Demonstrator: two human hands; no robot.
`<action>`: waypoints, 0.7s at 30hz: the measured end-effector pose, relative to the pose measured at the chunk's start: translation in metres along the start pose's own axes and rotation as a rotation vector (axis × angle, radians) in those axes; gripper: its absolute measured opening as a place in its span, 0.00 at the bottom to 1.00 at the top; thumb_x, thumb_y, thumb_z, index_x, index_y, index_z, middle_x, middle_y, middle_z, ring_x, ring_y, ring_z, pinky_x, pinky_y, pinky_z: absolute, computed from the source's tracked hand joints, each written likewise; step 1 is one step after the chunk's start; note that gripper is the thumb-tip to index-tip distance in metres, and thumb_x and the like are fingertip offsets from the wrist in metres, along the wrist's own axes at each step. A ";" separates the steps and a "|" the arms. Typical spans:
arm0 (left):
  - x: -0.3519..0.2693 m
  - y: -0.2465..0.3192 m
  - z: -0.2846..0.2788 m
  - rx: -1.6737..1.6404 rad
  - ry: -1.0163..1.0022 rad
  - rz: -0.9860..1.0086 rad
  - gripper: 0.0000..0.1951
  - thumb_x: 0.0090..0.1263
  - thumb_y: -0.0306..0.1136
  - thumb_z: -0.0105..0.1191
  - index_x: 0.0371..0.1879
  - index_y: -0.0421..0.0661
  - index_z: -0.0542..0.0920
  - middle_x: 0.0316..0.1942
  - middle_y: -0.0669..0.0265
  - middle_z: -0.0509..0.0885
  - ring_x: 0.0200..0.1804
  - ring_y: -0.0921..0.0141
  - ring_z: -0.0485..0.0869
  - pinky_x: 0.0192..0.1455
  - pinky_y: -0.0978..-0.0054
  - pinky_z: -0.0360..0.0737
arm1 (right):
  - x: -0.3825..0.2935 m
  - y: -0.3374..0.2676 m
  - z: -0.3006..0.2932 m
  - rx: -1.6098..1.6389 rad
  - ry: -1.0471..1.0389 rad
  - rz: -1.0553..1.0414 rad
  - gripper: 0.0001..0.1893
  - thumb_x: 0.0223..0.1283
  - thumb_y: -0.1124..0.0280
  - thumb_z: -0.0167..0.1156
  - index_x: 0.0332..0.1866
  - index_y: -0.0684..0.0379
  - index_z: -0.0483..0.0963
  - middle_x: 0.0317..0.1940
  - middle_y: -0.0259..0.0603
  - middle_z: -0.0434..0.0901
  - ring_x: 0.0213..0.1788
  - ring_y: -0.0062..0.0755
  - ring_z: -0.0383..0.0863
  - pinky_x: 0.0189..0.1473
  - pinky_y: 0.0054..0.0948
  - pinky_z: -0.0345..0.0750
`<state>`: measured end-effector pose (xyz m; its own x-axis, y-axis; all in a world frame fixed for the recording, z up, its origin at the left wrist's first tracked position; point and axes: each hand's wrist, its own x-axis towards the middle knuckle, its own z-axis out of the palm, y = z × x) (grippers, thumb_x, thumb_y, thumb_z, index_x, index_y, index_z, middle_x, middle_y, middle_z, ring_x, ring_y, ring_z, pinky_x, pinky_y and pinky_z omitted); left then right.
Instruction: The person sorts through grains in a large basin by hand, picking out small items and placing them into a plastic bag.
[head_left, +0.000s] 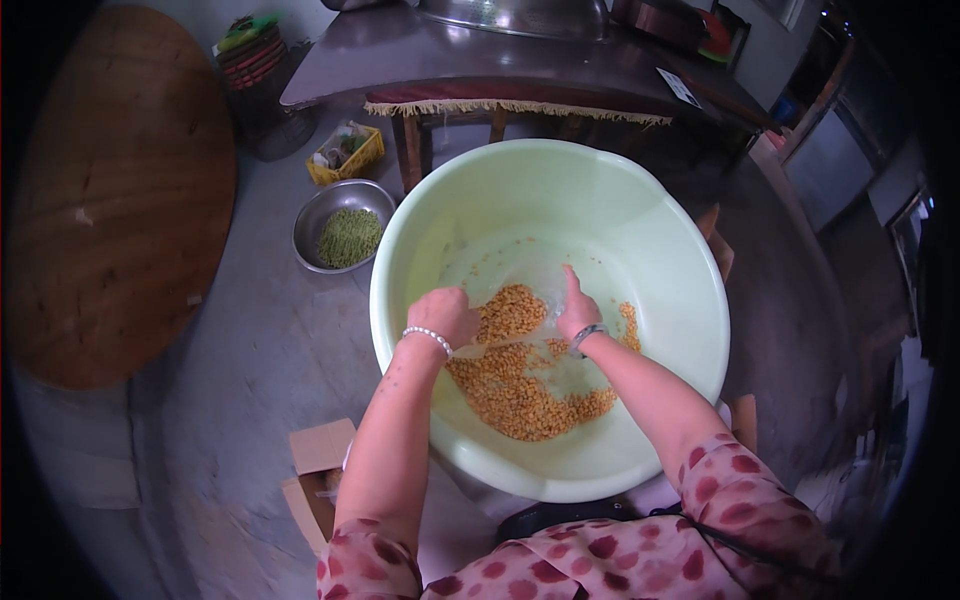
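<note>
A large pale green plastic tub (660, 247) stands before me, with yellow-orange split pulses or kernels (525, 405) spread over its lower bottom. Over them, both hands hold a clear plastic bag (551, 285) that has more of the same kernels in it. My left hand (448, 315), with a beaded bracelet at the wrist, is closed on the bag's left side. My right hand (577, 306), with a bangle, grips the bag's right side, thumb pointing up. The fingertips of both hands are partly hidden.
Left of the tub a steel bowl (304, 244) holds green pieces, near a yellow plastic basket (366, 156). A dark table (525, 71) bearing a steel colander (517, 16) stands beyond. Open cardboard boxes (322, 448) flank the tub. A round wooden board (120, 195) is at far left.
</note>
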<state>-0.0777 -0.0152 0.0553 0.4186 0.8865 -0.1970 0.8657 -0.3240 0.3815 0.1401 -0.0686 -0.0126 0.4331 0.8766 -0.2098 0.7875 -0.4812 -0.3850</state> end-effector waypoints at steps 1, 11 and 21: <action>0.000 0.003 -0.002 0.001 0.002 0.011 0.13 0.52 0.39 0.50 0.23 0.41 0.80 0.27 0.52 0.79 0.33 0.56 0.79 0.39 0.64 0.75 | 0.005 0.009 0.000 0.005 0.001 0.023 0.37 0.42 0.73 0.59 0.62 0.50 0.52 0.35 0.52 0.76 0.40 0.47 0.77 0.43 0.35 0.73; -0.008 0.021 -0.015 -0.492 -0.134 0.073 0.12 0.55 0.36 0.53 0.18 0.39 0.77 0.13 0.66 0.78 0.20 0.76 0.77 0.26 0.81 0.72 | -0.009 0.054 -0.039 0.838 -0.046 0.067 0.06 0.51 0.72 0.55 0.31 0.62 0.75 0.27 0.36 0.78 0.29 0.23 0.77 0.28 0.22 0.74; -0.044 0.058 0.016 -0.838 -0.198 0.209 0.15 0.54 0.35 0.59 0.31 0.33 0.76 0.20 0.62 0.80 0.22 0.75 0.80 0.26 0.79 0.75 | -0.068 0.028 -0.044 0.711 -0.456 -0.145 0.06 0.55 0.72 0.53 0.32 0.62 0.74 0.30 0.36 0.79 0.34 0.21 0.76 0.37 0.21 0.74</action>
<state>-0.0410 -0.0782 0.0715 0.6531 0.7374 -0.1723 0.3131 -0.0558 0.9481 0.1516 -0.1420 0.0306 0.0108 0.9176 -0.3974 0.2933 -0.3828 -0.8760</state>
